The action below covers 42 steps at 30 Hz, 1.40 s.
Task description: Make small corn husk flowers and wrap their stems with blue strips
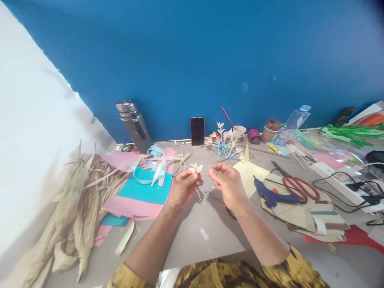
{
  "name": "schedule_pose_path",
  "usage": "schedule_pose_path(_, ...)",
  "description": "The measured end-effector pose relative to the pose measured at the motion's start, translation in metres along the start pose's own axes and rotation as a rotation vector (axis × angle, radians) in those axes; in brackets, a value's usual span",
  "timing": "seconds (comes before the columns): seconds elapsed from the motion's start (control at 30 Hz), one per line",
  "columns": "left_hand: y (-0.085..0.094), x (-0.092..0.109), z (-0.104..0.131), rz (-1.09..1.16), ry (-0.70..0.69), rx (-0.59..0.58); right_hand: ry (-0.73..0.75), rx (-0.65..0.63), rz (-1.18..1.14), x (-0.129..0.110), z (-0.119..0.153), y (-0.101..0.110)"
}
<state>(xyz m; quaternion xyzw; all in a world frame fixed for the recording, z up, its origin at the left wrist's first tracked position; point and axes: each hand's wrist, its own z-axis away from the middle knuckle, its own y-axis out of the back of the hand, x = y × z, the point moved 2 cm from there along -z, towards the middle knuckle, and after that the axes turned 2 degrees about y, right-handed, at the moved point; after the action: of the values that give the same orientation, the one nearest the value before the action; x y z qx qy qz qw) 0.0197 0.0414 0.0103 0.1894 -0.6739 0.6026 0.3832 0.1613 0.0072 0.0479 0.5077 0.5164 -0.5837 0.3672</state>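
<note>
Between the thumb and fingers of my left hand (185,185) is a small cream husk flower (196,168), petals facing up, with a thin pale stem hanging below. My right hand (228,182) is a little to the right, thumb and fingertips pinched together; whatever they may hold is too small to make out. Under that hand the tips of a pair of scissors (212,195) point left on the table. Behind it stands a bunch of similar flowers on blue stems (225,146). A yellow paper sheet (251,176) lies just right of my right hand.
Dried corn husks (79,212) and pink and turquoise sheets (150,186) lie at left, near a thermos (134,125). A phone (197,131) stands at the wall. To the right are a blue glue gun (274,194), red-handled scissors (303,188) and a corded power strip (339,180).
</note>
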Motion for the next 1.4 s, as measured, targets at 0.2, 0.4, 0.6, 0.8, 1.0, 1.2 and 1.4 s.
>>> schedule_pose_path(0.2, -0.004, 0.005, 0.005, -0.170, -0.083, -0.069, 0.349, -0.036, 0.412, -0.004, 0.014, 0.005)
schedule_pose_path(0.4, -0.004, 0.009, 0.007, -0.286, -0.100, -0.141, 0.473, -0.118, 0.505, -0.008, 0.022, 0.007)
schedule_pose_path(0.6, -0.002, 0.009, 0.008, -0.334, -0.091, -0.141, 0.652, -0.205, 0.536, -0.013, 0.027, 0.004)
schedule_pose_path(0.8, -0.004, 0.008, 0.010, -0.290, -0.089, -0.174, 0.650, -0.185, 0.519, -0.011, 0.026, 0.002)
schedule_pose_path(1.0, -0.006, 0.008, 0.011, -0.233, -0.107, -0.155, 0.604, -0.155, 0.500, -0.008, 0.027, -0.001)
schedule_pose_path(1.2, -0.009, 0.007, 0.011, -0.158, 0.002, -0.196, 0.603, -0.147, 0.496, -0.008, 0.028, -0.002)
schedule_pose_path(1.4, -0.004, -0.003, 0.012, -0.044, 0.118, -0.214, 0.544, -0.191, 0.420, -0.007, 0.026, -0.003)
